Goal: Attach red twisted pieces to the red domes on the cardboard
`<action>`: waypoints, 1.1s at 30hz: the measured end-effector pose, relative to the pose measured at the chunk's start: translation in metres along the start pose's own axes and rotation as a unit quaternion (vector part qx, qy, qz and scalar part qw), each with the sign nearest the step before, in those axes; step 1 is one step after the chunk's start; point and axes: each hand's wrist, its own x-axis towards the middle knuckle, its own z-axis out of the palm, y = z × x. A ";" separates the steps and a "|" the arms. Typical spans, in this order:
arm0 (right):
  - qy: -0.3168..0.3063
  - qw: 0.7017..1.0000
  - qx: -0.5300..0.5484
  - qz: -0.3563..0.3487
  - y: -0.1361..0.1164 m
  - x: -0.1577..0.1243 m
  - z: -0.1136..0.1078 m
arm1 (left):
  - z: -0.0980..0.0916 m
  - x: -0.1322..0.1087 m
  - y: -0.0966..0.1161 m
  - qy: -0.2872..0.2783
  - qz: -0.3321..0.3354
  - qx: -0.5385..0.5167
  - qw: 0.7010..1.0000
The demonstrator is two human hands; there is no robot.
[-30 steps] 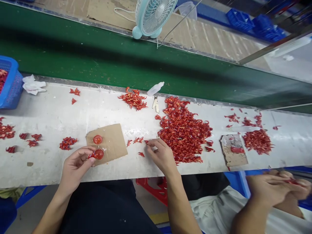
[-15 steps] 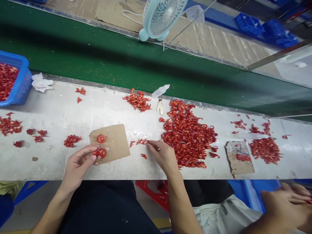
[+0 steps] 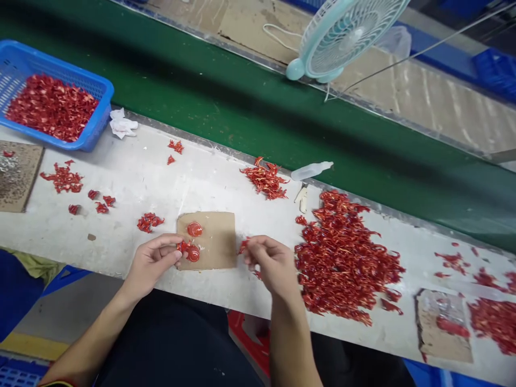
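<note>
Long white workbench (image 3: pixel 226 196) runs across in front of me, green panel (image 3: pixel 226 107) behind it, teal desk fan (image 3: pixel 346 37) beyond that. Blue plastic basket (image 3: pixel 60 67) at far L, full of red twists. Big heap of gold-streaked red twists (image 3: pixel 342 258) on bench just R of my R hand; smaller clump (image 3: pixel 265 181) further back, nr a plastic squeeze bottle (image 3: pixel 310 171) lying on its side & a small pale piece (image 3: pixel 301 199). Cardboard square (image 3: pixel 220 242) lies btwn my hands, w/ 2 round red domes on it: lone red dome (image 3: pixel 194 229) nr top edge, second red dome (image 3: pixel 193 253) nr lower edge, a few red bits (image 3: pixel 181 246) stuck on its L side.

L hand (image 3: pixel 151 263) is at the cardboard's L edge, L fingers (image 3: pixel 171 242) curled, tips right by those bits; can't tell if they grip the dome. R hand (image 3: pixel 274 263) is just R of the cardboard, R fingers (image 3: pixel 258 247) bunched, pinching a single red twist (image 3: pixel 243 246) at the tips.
</note>
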 end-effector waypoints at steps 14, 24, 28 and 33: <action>-0.092 0.995 0.025 0.000 -0.014 0.019 0.084 | -0.011 -0.007 -0.001 0.054 0.012 -0.025 0.998; -0.099 0.995 0.008 0.001 -0.020 0.014 0.092 | -0.006 -0.007 0.003 0.048 0.009 -0.023 0.999; -0.127 0.989 0.067 0.036 -0.022 0.014 0.090 | -0.004 -0.006 -0.004 0.053 0.006 -0.030 0.998; -0.146 0.971 0.171 0.082 -0.029 0.006 0.086 | 0.004 -0.001 -0.009 0.056 0.008 -0.053 0.997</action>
